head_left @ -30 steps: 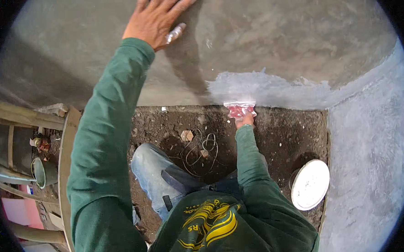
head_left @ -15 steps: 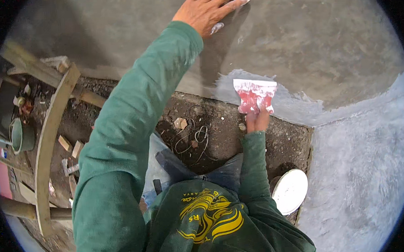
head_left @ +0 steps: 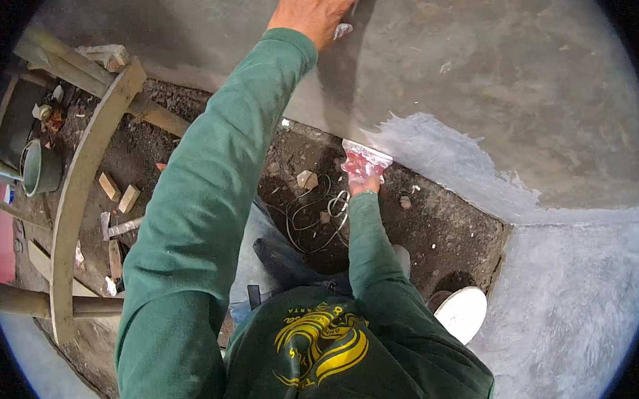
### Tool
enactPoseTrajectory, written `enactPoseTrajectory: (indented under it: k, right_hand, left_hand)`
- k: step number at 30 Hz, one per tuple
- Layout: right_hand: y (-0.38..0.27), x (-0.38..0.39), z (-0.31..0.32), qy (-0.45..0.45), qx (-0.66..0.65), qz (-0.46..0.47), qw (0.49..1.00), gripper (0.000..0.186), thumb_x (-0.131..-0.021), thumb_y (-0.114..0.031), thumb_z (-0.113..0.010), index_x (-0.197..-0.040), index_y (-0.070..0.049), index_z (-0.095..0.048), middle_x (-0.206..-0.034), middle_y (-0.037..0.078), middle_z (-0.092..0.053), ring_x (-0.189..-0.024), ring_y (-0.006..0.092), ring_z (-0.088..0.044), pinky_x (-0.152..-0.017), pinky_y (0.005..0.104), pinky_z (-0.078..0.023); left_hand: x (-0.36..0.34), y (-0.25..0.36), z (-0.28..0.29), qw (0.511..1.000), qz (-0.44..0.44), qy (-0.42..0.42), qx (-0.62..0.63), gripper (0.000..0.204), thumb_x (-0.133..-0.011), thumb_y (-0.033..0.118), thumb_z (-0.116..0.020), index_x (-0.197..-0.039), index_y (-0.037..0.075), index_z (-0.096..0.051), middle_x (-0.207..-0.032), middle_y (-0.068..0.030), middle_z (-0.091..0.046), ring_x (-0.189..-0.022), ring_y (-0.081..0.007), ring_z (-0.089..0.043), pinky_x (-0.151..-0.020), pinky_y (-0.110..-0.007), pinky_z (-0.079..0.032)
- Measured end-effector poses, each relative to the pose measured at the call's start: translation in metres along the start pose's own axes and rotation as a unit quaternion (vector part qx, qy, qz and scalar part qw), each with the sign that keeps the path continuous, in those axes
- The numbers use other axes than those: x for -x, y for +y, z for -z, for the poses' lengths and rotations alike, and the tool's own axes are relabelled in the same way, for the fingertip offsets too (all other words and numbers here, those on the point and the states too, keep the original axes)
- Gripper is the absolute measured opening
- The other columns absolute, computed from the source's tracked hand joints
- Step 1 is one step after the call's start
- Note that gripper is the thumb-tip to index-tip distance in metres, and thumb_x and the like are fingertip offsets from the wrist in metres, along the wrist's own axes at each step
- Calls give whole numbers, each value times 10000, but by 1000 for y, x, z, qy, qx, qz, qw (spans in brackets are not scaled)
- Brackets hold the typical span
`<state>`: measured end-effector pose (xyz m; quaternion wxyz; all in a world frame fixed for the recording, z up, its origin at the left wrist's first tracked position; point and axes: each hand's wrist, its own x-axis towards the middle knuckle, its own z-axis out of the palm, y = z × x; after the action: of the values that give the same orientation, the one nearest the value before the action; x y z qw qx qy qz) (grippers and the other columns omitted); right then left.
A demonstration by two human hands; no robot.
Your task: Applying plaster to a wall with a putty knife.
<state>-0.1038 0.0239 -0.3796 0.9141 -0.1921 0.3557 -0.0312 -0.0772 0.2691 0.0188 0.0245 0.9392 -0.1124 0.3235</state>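
Note:
My left hand point(head_left: 312, 12) rests against the grey plastered wall point(head_left: 486, 68), fingers spread, with their tips cut off by the upper edge. White smears show on its thumb. Lower down, my right hand point(head_left: 366, 185) grips a red scraper point(head_left: 365, 162) smeared with white filler. The scraper's wide blade is at the bottom edge of the wall, beside the left end of a wet pale filler patch point(head_left: 436, 146). That patch runs right toward the corner.
A white round lid or container point(head_left: 463, 315) stands by the whitish right-hand wall point(head_left: 556, 295). Loose cord point(head_left: 292, 222) and stones lie on the dirt floor. At left are a curved wooden piece point(head_left: 80, 190), a bucket point(head_left: 41, 169), wood blocks point(head_left: 109, 187) and a hammer point(head_left: 124, 227).
My right hand has moved left with the scraper along the foot of the wall. My left hand stays on the wall; the view has shifted slightly.

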Motion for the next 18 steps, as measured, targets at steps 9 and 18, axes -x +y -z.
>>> enactPoseTrajectory:
  k: [9,18]
  right_hand:
    - [24,-4,-2,6,12,-7,1000,332,-942,-134,-423,-1253,-62,-513,-1248,132,-585,-1130,317,-579,-971,538,-454]
    - [-6,2,-27,-158,56,21,986,414,-943,-221,-461,-1311,-29,-461,-1287,207,-543,-1180,413,-524,-954,566,-448]
  left_hand:
    - [1,-2,-3,1000,-8,4,8,1060,-733,172,-782,-1523,278,-84,-1589,-96,-17,-1446,-378,-86,-1106,-594,-254]
    - [-2,-2,-1,1000,-11,5,21,1038,-742,164,-772,-1522,273,-96,-1589,-102,-17,-1445,-382,-83,-1109,-597,-248]
